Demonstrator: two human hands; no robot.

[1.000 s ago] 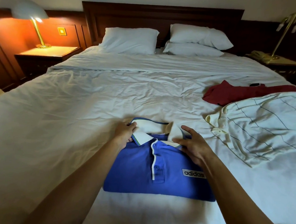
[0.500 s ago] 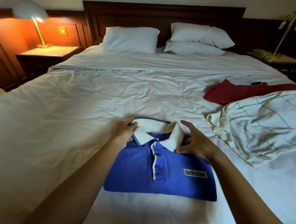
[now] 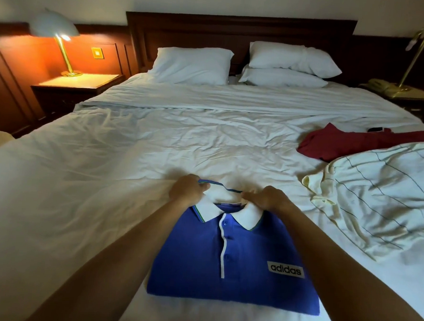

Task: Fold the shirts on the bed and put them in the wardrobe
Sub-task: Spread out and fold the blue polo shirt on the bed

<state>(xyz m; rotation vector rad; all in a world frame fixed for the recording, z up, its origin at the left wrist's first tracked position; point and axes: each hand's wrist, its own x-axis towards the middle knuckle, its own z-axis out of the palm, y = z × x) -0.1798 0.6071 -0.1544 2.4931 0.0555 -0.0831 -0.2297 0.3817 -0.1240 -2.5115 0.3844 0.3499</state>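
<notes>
A folded blue polo shirt [image 3: 225,255] lies face up on the white bed [image 3: 131,155], at six o'clock in the view, its "adidas" label toward the lower right. Both forearms reach straight forward. The left hand [image 3: 186,189] and right hand [image 3: 268,198] have their fingers curled, each pinching the rear edge of the white collar [image 3: 248,216] at either end. A second ago the right hand lay spread over a rumpled collar flap; now both collar points lie flat and even. At three o'clock sprawls an unfolded cream striped shirt [image 3: 377,195], with a maroon shirt [image 3: 343,143] at two o'clock behind it. A lit bedside lamp [image 3: 57,29] glows at ten o'clock.
</notes>
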